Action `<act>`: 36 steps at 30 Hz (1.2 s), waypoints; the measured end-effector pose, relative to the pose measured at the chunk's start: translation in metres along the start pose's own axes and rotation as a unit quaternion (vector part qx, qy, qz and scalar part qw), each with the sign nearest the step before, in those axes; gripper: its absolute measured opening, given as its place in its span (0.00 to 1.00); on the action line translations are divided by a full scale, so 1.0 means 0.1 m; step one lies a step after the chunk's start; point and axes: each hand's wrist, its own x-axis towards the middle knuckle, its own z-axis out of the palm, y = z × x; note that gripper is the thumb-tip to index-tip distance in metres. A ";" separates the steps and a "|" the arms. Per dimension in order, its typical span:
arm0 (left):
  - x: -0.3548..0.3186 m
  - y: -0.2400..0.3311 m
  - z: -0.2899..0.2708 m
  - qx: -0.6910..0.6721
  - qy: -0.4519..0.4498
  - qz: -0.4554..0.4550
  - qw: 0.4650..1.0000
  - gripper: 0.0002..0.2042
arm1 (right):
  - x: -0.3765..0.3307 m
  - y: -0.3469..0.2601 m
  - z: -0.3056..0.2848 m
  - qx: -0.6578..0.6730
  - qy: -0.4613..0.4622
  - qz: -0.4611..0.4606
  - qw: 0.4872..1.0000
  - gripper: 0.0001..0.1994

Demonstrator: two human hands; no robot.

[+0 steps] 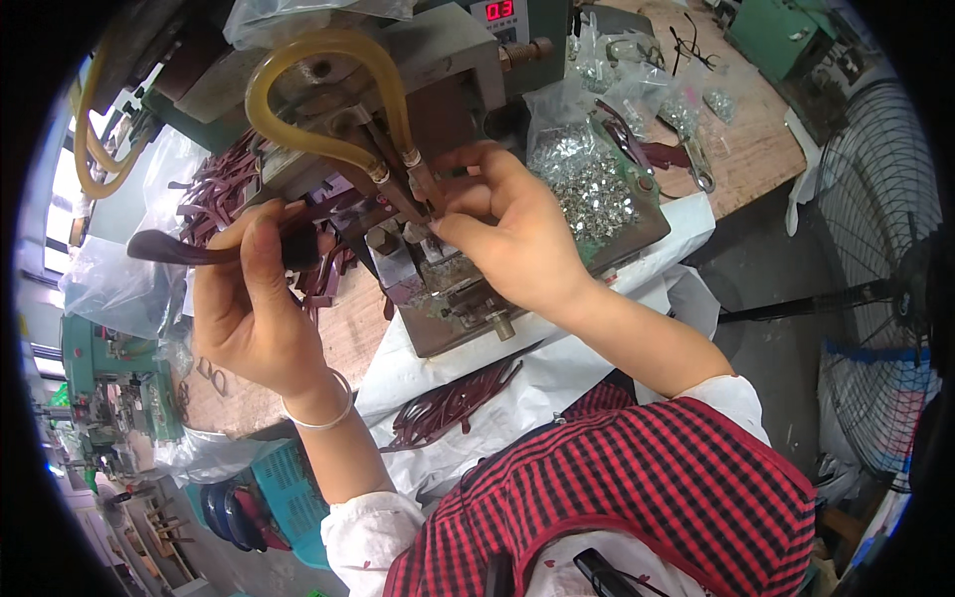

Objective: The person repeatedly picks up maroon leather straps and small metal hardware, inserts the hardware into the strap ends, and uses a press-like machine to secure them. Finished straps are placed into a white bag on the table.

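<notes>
Pinched between the fingers of my left hand (254, 308) is a dark brown eyeglass temple (184, 251). Its curved end points left, and its other end reaches into the bench machine (438, 274). My right hand (522, 234) is closed at the machine's work point, thumb and fingertips together beside the metal tips below a yellow looped hose (261, 99). Whatever lies between those fingertips is too small or hidden to name. A heap of small shiny metal parts (597, 199) lies just right of my right hand.
Loose brown temples (224, 184) are piled behind my left hand, and more temples (448, 408) lie on white sheeting before the machine. Plastic bags of metal parts (681, 109) and a black eyeglass frame (691, 45) are at the back right. A caged fan (880, 249) stands at right.
</notes>
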 end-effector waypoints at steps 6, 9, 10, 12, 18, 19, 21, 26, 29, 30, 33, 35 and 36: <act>-0.09 0.04 0.01 0.039 -0.007 0.009 0.999 0.08 | -0.09 -0.20 -0.01 -0.074 -0.009 -0.005 0.997 0.26; -0.39 0.07 -0.10 0.100 -0.074 0.123 0.985 0.08 | -0.21 -0.38 -0.10 -0.050 -0.088 -0.064 0.993 0.30; -0.53 0.12 -0.10 0.161 -0.149 0.148 0.964 0.06 | -0.21 -0.32 -0.12 -0.094 -0.083 -0.075 0.989 0.29; -0.69 0.09 0.06 0.184 -0.216 0.238 0.929 0.07 | -0.12 -0.17 -0.21 -0.187 -0.076 -0.105 0.974 0.27; -0.81 -0.08 0.32 0.219 -0.194 0.317 0.902 0.15 | 0.08 0.32 -1.01 -0.227 0.125 -0.009 0.966 0.19; -0.80 -0.10 0.30 0.215 -0.191 0.318 0.903 0.15 | 0.09 0.44 -1.10 -0.220 0.195 -0.065 0.954 0.16; -0.80 -0.16 0.30 0.204 -0.191 0.321 0.905 0.15 | 0.08 0.75 -1.30 -0.300 0.256 -0.052 0.917 0.15; -0.79 -0.15 0.31 0.213 -0.192 0.311 0.906 0.13 | 0.26 0.75 -1.06 -0.502 0.146 -0.218 0.824 0.13; -0.86 -0.17 0.29 0.213 -0.177 0.306 0.911 0.12 | 0.49 0.75 -0.81 -0.638 0.082 -0.172 0.746 0.18; -0.89 -0.16 0.28 0.210 -0.172 0.297 0.915 0.12 | 0.59 0.88 -0.80 -0.639 0.089 -0.186 0.741 0.18; -0.99 -0.04 0.16 0.180 -0.217 0.192 0.940 0.13 | 0.68 0.97 -0.84 -0.608 0.131 -0.179 0.762 0.14; -1.15 -0.04 -0.04 0.187 -0.216 0.137 0.949 0.14 | 0.68 1.03 -0.86 -0.599 0.134 -0.188 0.767 0.10; -1.24 -0.06 -0.16 0.191 -0.210 0.120 0.951 0.12 | 0.75 1.11 -0.84 -0.606 0.131 -0.200 0.758 0.08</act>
